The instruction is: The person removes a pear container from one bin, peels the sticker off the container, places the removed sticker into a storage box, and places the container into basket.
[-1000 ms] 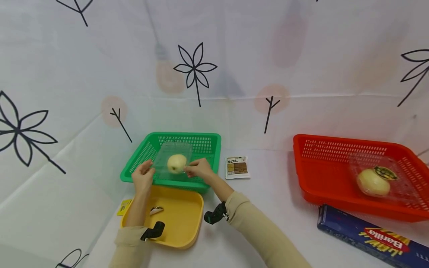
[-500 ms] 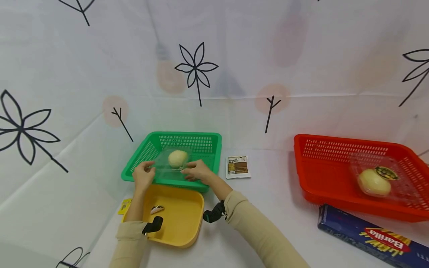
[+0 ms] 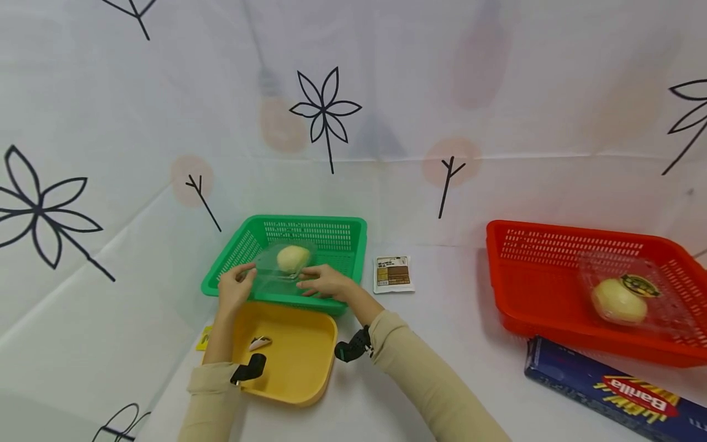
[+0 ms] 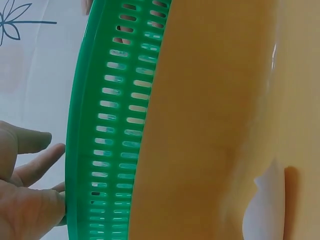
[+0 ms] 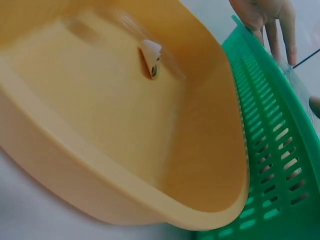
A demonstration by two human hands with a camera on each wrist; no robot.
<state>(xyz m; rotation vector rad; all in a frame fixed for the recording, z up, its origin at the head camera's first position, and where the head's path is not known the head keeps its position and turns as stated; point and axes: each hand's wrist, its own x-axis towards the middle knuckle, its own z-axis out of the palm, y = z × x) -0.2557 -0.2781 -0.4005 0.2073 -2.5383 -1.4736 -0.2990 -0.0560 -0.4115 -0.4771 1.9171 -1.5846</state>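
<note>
Head view: red basket (image 3: 530, 288) stands well right of green basket (image 3: 337, 236); yellow bin (image 3: 301, 350) just nearside of it. Clear container (image 3: 267, 261) within green basket's rim, base contact hidden. Left hand (image 3: 234, 288) and right hand (image 3: 328, 284), fingers apart, flank it, probably to steady both ends. Pale fruit (image 3: 293, 258) lies inside, likely boxed against rolling.

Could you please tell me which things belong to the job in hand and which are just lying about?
Apparently in the job:
clear container
pale round produce
green basket

Probably just lying about:
red basket
yellow tray
blue Barilla box
white-and-brown packet
</note>
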